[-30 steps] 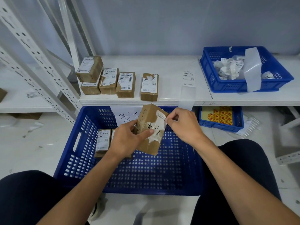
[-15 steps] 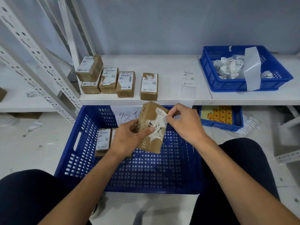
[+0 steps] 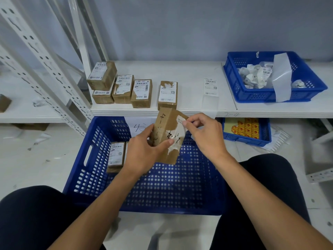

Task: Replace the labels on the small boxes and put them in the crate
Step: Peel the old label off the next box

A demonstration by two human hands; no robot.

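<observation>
A: How far along?

B: Early, by the look of it. In the crate (image 3: 84, 170), only one labelled box (image 3: 116, 156) plainly seen, at nine o'clock of the left hand (image 3: 142, 156); perhaps a second behind that hand, mostly hidden.

A: And in hand?

B: Gripping a small box (image 3: 166, 141) with the left hand, thumb across its face, tilted, held above the crate. Pinching the torn old label (image 3: 180, 123) at the box's upper corner with the right hand (image 3: 205, 136), at two o'clock of the box. Only partly stripped, to judge by the white residue and the marker scrawl on the cardboard.

A: Left to do?

B: Finish peeling, then probably stick on the fresh label (image 3: 210, 86) lying on the shelf (image 3: 189, 73) at one o'clock, then set down in the crate. After that, five more boxes (image 3: 142, 92) on the shelf, eleven to twelve o'clock, all labelled. Cannot tell whether with old labels or new. Likely most of the job ahead.
</observation>
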